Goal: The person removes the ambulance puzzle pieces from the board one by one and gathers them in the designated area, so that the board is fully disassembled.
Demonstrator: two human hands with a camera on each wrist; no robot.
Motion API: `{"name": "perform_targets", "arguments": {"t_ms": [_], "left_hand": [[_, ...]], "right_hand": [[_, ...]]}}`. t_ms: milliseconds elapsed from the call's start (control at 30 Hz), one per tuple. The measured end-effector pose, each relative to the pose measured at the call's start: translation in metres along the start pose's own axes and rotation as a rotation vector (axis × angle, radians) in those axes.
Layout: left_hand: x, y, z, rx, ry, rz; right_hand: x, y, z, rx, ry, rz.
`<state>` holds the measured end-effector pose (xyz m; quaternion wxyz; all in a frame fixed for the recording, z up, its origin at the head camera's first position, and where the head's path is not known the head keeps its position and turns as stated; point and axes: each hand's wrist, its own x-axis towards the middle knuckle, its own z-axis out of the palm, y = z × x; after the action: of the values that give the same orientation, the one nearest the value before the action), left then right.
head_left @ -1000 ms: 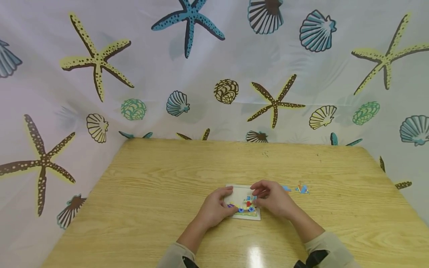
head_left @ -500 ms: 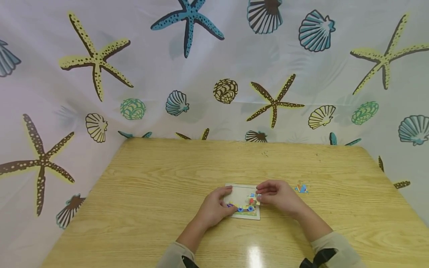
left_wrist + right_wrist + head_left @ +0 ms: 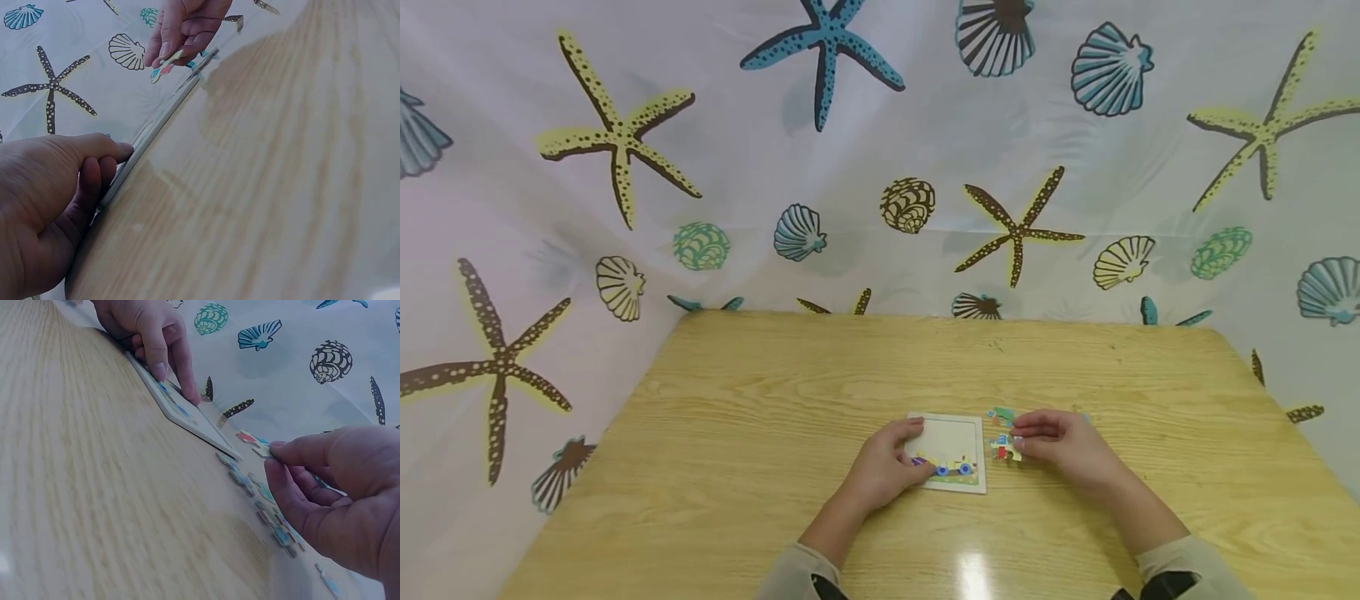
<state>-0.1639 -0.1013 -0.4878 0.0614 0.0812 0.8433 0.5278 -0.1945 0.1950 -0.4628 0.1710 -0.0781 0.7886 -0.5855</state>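
The left hand (image 3: pixel 887 463) is gripping the board (image 3: pixel 952 435) while the right hand (image 3: pixel 1063 443) is pinching a puzzle piece (image 3: pixel 254 442) edgewise, risking its slipping onto loose pieces (image 3: pixel 234 470).

red, blue and yellow puzzle piece (image 3: pixel 1002 448), white-edged board (image 3: pixel 951 437), starfish-patterned white cloth (image 3: pixel 850 167)

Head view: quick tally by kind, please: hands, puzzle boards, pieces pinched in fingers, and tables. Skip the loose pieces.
Hands: 2 (left hand, right hand)
Puzzle boards: 1 (the puzzle board held by the left hand)
Pinched pieces: 1 (the puzzle piece in the right hand)
Tables: 1 (the wooden table)
Total: 5
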Motion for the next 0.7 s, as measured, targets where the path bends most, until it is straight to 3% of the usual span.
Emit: {"name": "perform_targets", "arguments": {"t_ms": [300,700], "left_hand": [[0.001,-0.001,0.000,0.012,0.001,0.006],[0.000,-0.002,-0.001,-0.002,0.005,-0.014]], "right_hand": [[-0.018,0.003,-0.029,-0.037,0.029,-0.013],[-0.027,0.018,-0.050,0.010,0.113,0.010]]}}
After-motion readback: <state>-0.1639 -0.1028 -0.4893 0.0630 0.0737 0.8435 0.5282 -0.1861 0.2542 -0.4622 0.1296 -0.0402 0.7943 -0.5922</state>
